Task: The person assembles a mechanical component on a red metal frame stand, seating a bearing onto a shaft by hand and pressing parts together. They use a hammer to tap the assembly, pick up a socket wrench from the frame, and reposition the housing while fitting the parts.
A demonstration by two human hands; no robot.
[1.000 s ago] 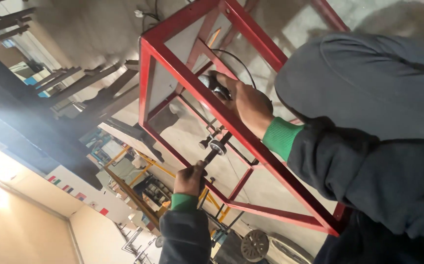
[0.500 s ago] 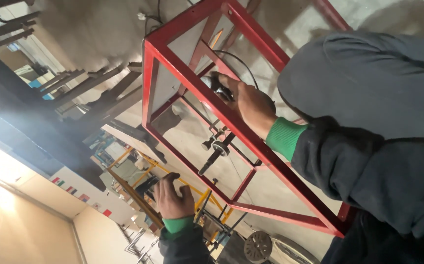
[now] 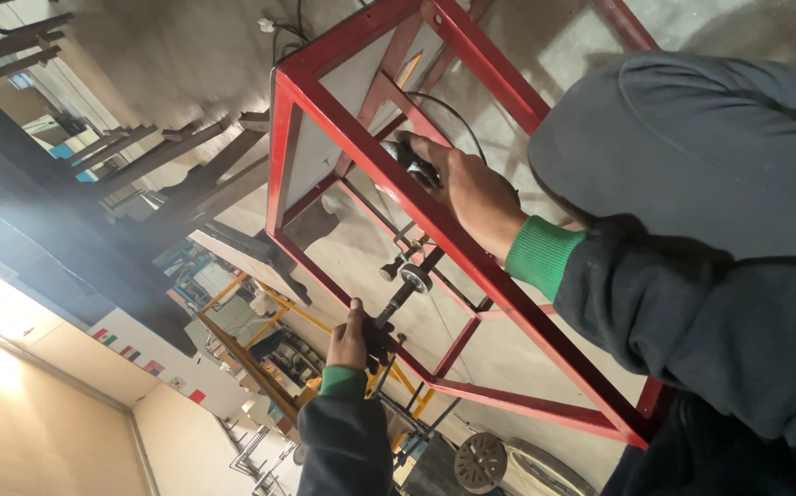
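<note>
- Change since the earlier frame: the left hand (image 3: 350,338), half a second ago lower and further left against the yellow frame and apart from the rod, is now back up on the lower end of the dark metal rod (image 3: 404,296). The right hand has not shifted.
- Dark beams and racks (image 3: 132,174): upper left, tilted with the view, in front of a bright haze of light.
- Pale wall (image 3: 67,432): lower left, carrying a row of small coloured flags.
- Yellow frame (image 3: 251,358): below centre left, behind the left hand, with dark machinery inside it.
- Left hand: green cuff and dark sleeve; fingers curled around the rod's lower end, grasping it at the bottom rail of the red frame.
- Dark metal rod: slants up to the right from the left hand, inside the red frame, to a cluster of round fittings (image 3: 407,266) near the frame's middle.
- Red metal frame (image 3: 361,152): an open box of square tube, filling the centre over a concrete floor.
- Right hand (image 3: 471,188): reaches inside the frame past its long diagonal rail; fingers clenched round a small dark tool (image 3: 416,165) with a black cable looping from it.
- Grey hooded top (image 3: 692,165): fills the right side; green cuff at the right wrist.
- Wheel (image 3: 481,462): bottom centre, lying on the floor below the frame.
</note>
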